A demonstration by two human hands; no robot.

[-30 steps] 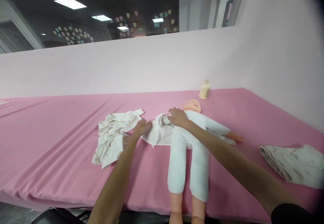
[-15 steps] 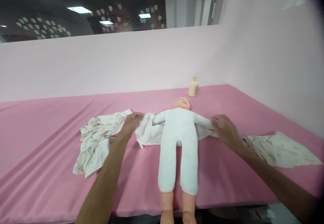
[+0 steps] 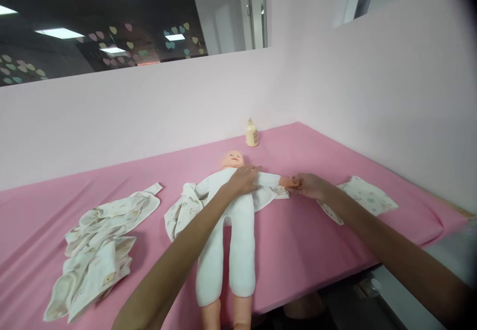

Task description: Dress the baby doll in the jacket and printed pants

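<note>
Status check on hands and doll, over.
Left hand at chest of doll; right hand holding doll's hand. Doll face-up on printed garment. Left forearm partly blocks view.

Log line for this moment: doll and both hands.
doll: face up, printed garment partly beneath | left hand: on doll's upper body | right hand: holding doll's hand | bottle: beyond doll's head

Pale walls (image 3: 112,121), dark window (image 3: 149,2), pink-draped table (image 3: 305,250)
</note>
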